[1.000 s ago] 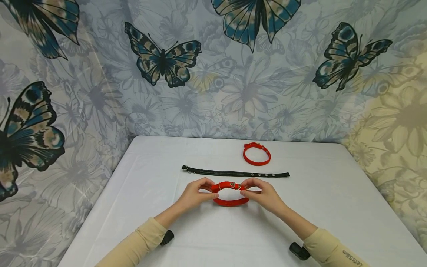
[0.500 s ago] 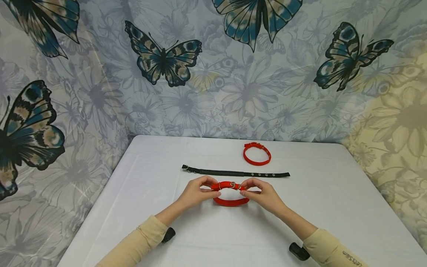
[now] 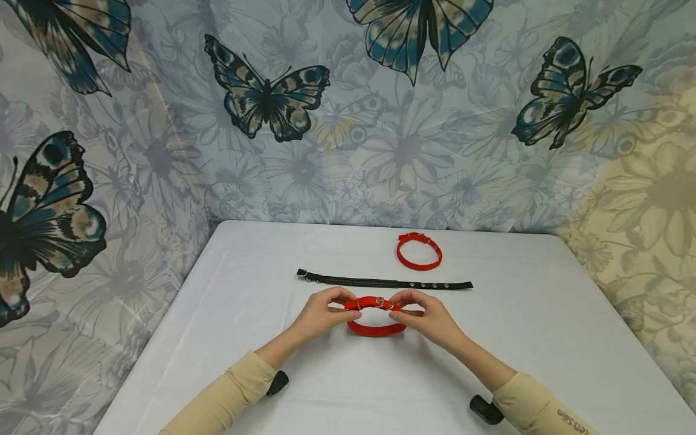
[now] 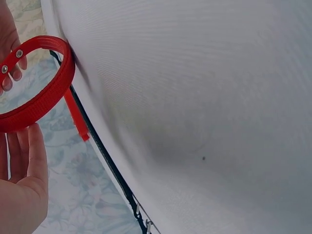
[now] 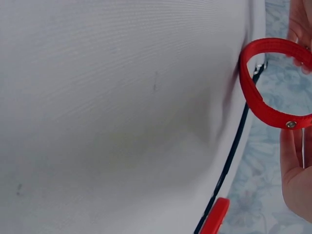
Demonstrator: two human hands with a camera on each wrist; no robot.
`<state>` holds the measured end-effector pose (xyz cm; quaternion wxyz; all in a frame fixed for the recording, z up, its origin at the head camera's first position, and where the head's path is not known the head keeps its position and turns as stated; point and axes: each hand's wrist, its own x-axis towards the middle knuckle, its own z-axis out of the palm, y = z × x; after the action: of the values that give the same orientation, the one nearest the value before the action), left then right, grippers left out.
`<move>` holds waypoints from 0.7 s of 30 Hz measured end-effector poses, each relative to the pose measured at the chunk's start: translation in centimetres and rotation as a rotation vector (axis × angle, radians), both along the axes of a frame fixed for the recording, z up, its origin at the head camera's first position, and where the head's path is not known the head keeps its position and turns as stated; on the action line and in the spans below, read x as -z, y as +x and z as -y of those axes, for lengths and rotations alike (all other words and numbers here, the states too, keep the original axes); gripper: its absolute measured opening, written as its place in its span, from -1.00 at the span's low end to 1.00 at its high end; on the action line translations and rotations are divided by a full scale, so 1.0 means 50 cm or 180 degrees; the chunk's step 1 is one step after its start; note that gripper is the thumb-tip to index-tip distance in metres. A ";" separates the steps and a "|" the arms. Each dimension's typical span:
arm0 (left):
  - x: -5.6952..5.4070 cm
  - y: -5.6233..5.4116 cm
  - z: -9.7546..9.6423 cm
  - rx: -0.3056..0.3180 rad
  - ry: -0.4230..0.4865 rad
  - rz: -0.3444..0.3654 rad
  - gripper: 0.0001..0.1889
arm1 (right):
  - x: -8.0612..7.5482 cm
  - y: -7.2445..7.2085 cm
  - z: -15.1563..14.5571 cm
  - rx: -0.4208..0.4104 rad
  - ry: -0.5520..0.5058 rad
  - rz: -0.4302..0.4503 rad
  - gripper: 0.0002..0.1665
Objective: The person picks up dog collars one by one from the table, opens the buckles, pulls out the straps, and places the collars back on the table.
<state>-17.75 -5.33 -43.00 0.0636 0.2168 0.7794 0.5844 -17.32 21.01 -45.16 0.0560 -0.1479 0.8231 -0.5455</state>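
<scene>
On the left, the person's left hand (image 3: 322,314) is pinching the left end of a red woven-strap collar with a small metal buckle (image 3: 375,316), its fingers curling round the strap from above and its thumb pressing from the near side. This looped red collar is sitting near the middle of the white cloth-covered table (image 3: 217,314), its lower edge resting on the cloth and its buckled top raised between the two hands. In the left wrist view the loop (image 4: 41,92) is passing just above that hand's fingers (image 4: 24,156). To the right, the right hand (image 3: 429,317) is gripping the collar's right end, fingertips closing on the strap beside the buckle. Just beyond the hands, a long black strap collar with metal eyelets (image 3: 383,281) is lying flat and straight across the table. Farther back and slightly right, a second, smaller red closed-loop collar (image 3: 418,251) is lying flat, well apart from the hands.
</scene>
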 end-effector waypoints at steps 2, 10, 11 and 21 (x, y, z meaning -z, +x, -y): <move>0.001 0.000 -0.001 0.0005 0.0006 -0.0020 -0.78 | -0.003 0.000 0.003 -0.0012 -0.0018 -0.0024 -0.64; -0.004 0.001 -0.003 0.0032 0.0011 -0.0088 -0.77 | -0.011 0.000 0.011 -0.0068 -0.0066 -0.0037 -0.67; -0.005 0.002 -0.004 0.0040 0.0010 -0.0089 -0.77 | -0.011 0.000 0.011 -0.0070 -0.0066 -0.0040 -0.68; 0.063 -0.035 -0.006 0.0060 0.0005 -0.0139 -0.72 | -0.007 0.000 0.011 -0.0113 -0.0083 -0.0138 -0.71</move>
<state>-19.48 -5.04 -46.14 0.0519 0.2370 0.7780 0.5795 -17.33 20.48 -44.83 0.0459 -0.1750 0.8142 -0.5517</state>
